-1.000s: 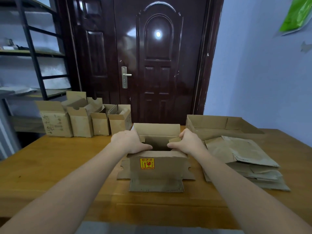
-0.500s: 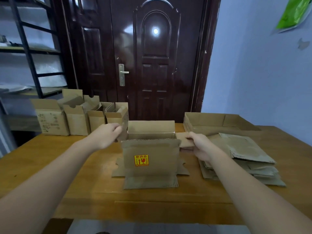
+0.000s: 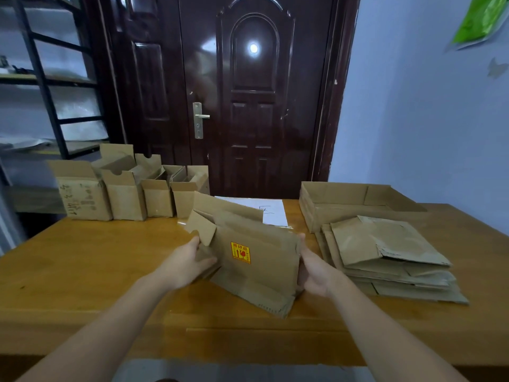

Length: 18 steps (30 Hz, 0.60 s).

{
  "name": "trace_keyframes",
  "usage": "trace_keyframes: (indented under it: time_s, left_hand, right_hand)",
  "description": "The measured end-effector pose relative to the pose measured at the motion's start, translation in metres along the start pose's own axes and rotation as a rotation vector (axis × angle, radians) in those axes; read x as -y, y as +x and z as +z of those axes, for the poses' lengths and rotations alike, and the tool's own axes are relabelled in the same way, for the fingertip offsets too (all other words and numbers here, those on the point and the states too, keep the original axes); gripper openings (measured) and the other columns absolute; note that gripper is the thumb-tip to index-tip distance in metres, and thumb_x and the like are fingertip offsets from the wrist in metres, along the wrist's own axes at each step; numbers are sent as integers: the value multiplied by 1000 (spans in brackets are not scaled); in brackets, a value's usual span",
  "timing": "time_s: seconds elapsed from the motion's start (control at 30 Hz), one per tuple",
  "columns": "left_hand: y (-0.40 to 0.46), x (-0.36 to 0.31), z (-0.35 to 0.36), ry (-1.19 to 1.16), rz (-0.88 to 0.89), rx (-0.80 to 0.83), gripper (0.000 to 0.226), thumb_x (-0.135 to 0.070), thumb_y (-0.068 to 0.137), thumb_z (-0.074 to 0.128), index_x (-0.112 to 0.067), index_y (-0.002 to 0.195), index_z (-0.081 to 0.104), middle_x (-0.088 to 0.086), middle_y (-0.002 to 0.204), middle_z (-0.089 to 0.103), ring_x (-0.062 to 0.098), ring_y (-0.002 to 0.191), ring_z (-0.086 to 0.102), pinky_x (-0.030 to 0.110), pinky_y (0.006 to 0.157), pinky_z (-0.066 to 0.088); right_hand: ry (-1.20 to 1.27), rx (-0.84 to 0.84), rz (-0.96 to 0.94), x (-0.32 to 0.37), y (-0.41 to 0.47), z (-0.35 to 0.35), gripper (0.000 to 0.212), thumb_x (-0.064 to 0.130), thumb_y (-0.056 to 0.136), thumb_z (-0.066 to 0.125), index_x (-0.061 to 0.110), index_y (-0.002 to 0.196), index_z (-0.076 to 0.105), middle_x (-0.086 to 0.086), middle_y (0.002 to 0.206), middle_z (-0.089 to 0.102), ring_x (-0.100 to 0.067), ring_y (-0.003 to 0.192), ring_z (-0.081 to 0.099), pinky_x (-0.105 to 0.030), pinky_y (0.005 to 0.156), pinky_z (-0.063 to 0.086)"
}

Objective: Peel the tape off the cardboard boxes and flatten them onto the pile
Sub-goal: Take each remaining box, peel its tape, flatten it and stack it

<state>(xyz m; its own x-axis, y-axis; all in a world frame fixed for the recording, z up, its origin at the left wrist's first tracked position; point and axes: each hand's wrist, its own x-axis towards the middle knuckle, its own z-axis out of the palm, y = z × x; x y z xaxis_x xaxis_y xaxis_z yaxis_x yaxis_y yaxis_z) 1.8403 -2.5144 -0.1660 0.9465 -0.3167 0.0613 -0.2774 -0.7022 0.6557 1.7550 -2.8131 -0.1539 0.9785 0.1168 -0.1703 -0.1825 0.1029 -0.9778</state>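
Observation:
A brown cardboard box (image 3: 264,260) with a yellow and red sticker is lifted off the wooden table (image 3: 82,271), collapsed nearly flat and tilted, its flaps sticking out. My left hand (image 3: 190,261) grips its left edge and my right hand (image 3: 312,271) grips its right edge. To the right lies the pile of flattened boxes (image 3: 385,257). A row of several small open boxes (image 3: 124,194) stands at the table's back left. No tape is visible on the held box.
A shallow open cardboard tray (image 3: 344,205) sits behind the pile. A white sheet of paper (image 3: 264,208) lies behind the held box. A dark door (image 3: 248,92) stands beyond the table, a metal shelf rack (image 3: 46,92) at the left.
The box stood upright on the table with my hands at its top flaps. Now both hands hold its sides, it is raised, squashed nearly flat and tilted, uncovering the white paper behind.

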Motion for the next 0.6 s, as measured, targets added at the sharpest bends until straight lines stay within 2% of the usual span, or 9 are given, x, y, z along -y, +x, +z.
trace_keyframes:
  time_s: [0.1, 0.17, 0.2, 0.27, 0.37, 0.43, 0.47, 0.53, 0.6]
  left_hand:
    - [6, -4, 7, 2, -21, -80, 47, -54, 96, 62, -29, 132, 46, -7, 118, 63, 16, 98, 64, 29, 76, 53]
    - [8, -8, 10, 39, -15, -134, 40, -54, 96, 61, -30, 125, 46, -7, 107, 65, 14, 83, 65, 28, 64, 52]
    - [8, -9, 10, 66, -5, -160, 36, -51, 97, 61, -32, 124, 46, -7, 106, 66, 12, 81, 65, 29, 64, 54]
    - [10, -7, 8, 130, -13, -186, 38, -45, 97, 63, -31, 129, 48, -6, 116, 65, 11, 90, 66, 33, 76, 59]
    - [13, 3, -4, 197, -144, -181, 68, -51, 92, 70, -23, 148, 43, 4, 138, 59, 22, 114, 62, 37, 91, 56]
    - [12, 8, -14, 23, -208, -177, 89, -48, 88, 76, -18, 158, 31, 8, 152, 50, 27, 130, 55, 37, 97, 52]
    - [9, 7, -20, -105, -186, -157, 91, -42, 87, 78, -18, 160, 28, 6, 155, 46, 27, 135, 51, 33, 98, 50]
    - [4, 4, -28, -322, -110, -86, 74, -32, 90, 77, -19, 153, 40, -3, 149, 49, 19, 135, 47, 24, 97, 45]
    - [-1, 2, -31, -456, -70, -80, 47, -28, 91, 75, -22, 133, 56, -10, 129, 61, 14, 123, 56, 29, 102, 47]
  right_hand:
    - [-90, 225, -21, -4, -5, 2, 90, 77, 64, 72, 39, 144, 54, -5, 148, 54, -26, 131, 56, -44, 104, 52]
    - [-142, 292, -4, 2, -7, 9, 99, 65, 64, 85, 36, 150, 46, -7, 148, 53, -26, 130, 57, -40, 100, 53]
    - [-165, 301, -4, 3, -6, 11, 98, 58, 65, 87, 35, 151, 44, -7, 145, 55, -27, 129, 57, -38, 99, 53]
    - [-206, 253, -3, 9, -6, 15, 91, 52, 67, 81, 36, 149, 45, -6, 141, 56, -27, 127, 56, -39, 100, 52]
    - [-220, 233, 29, 12, -8, 13, 83, 53, 68, 75, 38, 146, 50, -9, 139, 56, -30, 125, 54, -41, 102, 49]
    - [-193, 250, 61, 14, -11, 8, 75, 51, 67, 73, 39, 140, 57, -7, 135, 61, -28, 119, 57, -37, 94, 52]
    - [-162, 262, 70, 15, -13, 5, 71, 50, 67, 72, 39, 136, 62, -5, 131, 64, -26, 114, 60, -35, 90, 53]
    - [-90, 261, 76, 15, -16, 0, 70, 49, 66, 73, 36, 134, 64, -5, 128, 66, -24, 110, 61, -34, 87, 54]
    - [-61, 235, 52, 17, -16, -1, 61, 52, 75, 73, 34, 134, 66, -9, 131, 64, -27, 115, 59, -37, 88, 53]
